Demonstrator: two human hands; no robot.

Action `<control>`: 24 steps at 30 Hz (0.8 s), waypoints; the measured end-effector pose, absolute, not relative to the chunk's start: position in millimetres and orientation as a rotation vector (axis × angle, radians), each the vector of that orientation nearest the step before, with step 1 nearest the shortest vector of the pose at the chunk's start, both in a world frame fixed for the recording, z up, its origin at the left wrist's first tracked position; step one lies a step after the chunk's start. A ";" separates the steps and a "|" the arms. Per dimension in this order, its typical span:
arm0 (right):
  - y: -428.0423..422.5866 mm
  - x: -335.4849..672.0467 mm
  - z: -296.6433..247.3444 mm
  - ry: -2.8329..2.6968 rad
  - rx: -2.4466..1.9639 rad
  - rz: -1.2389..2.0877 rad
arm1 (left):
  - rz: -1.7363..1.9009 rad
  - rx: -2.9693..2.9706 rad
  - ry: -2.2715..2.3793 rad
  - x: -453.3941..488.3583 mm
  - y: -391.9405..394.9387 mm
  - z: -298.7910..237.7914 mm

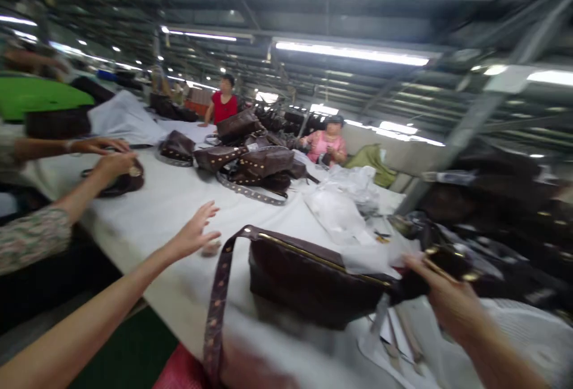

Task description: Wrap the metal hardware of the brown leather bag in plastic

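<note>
Dark brown bag: stands near your edge of the white table (165, 216), in front of you; this dark brown bag (308, 281) has its long side towards you.
Right hand: your right hand (452, 296) is closed on the bag's right end; blur hides the exact finger placement.
Left hand: your left hand (197, 231) is open, fingers spread, holding nothing, just beyond the strap.
Zip: the gold-toned zip (304, 253) runs along the top and looks fitted; you can't tell whether it is fully drawn.
Strap: the studded strap (215, 317) is joined at the left corner and hangs down towards you. Body, zip and strap seem assembled, so this piece looks well along.
Left to do: no gap or loose part shows on it; any remaining work can't be judged.
Pile: similar studded bags (264, 165) lie heaped farther across; finished or waiting, you can't tell.
Neighbour: a co-worker's hands (115, 163) work at another dark piece (129, 180) on your left.
Writing: no brand, label or lettering is readable.
</note>
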State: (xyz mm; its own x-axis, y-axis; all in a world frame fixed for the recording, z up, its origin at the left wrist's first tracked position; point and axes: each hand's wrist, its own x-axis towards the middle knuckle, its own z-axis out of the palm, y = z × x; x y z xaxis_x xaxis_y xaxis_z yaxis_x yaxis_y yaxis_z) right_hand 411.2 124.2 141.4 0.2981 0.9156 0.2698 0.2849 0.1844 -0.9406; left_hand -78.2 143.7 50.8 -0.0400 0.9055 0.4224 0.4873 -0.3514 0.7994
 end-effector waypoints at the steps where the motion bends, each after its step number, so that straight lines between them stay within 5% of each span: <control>1: 124.1 410.4 141.9 -1.227 -1.317 0.723 | 1.455 1.699 1.395 -67.4 138.0 65.4; 8: 117.7 404.4 140.7 -1.250 -1.259 0.842 | 1.080 0.967 0.461 57.5 89.8 127.9; 17: 112.9 414.0 153.0 -1.080 -1.134 1.062 | 1.018 1.097 0.466 169.6 111.1 127.1; 24: 115.8 415.6 150.3 -1.247 -1.097 1.075 | 1.317 1.711 0.657 206.7 143.2 160.1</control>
State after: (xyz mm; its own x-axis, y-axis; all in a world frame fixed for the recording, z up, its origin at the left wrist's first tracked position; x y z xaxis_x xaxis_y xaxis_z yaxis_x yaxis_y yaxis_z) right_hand 415.6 115.8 150.3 0.0329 0.9869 0.1577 -0.0104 0.1581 -0.9874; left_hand 206.7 143.2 160.1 0.3052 0.8121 0.4974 -0.0912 -0.4950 0.8641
